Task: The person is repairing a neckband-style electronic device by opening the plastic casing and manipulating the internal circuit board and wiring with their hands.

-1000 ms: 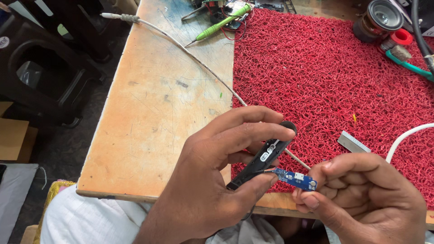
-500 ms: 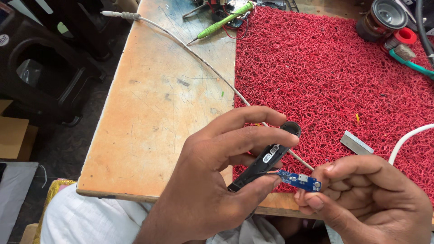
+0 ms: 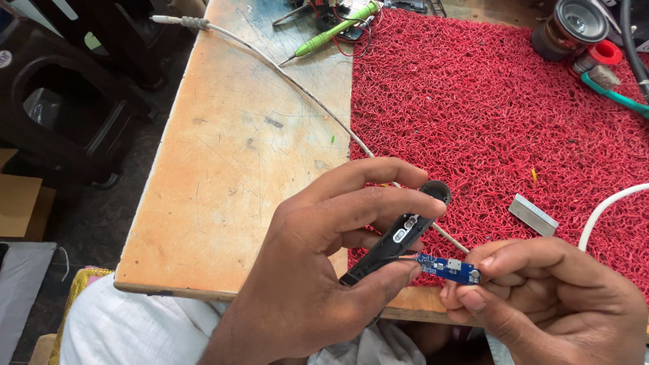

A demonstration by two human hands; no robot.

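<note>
At the worktop's (image 3: 230,176) near edge, two hands work.
Left hand (image 3: 324,270) clamps a black casing (image 3: 395,240); right hand (image 3: 554,297), at 3 o'clock, pinches a blue circuit board (image 3: 447,268), its end hidden.

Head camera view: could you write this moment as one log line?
left hand: grips black casing | right hand: pinches blue circuit board | board at casing's open side | below: red mat, wooden table

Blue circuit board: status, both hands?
Left hand grips the black plastic casing. Right hand pinches the blue circuit board at the casing's lower end. White cable runs behind, nothing blocking.
</note>
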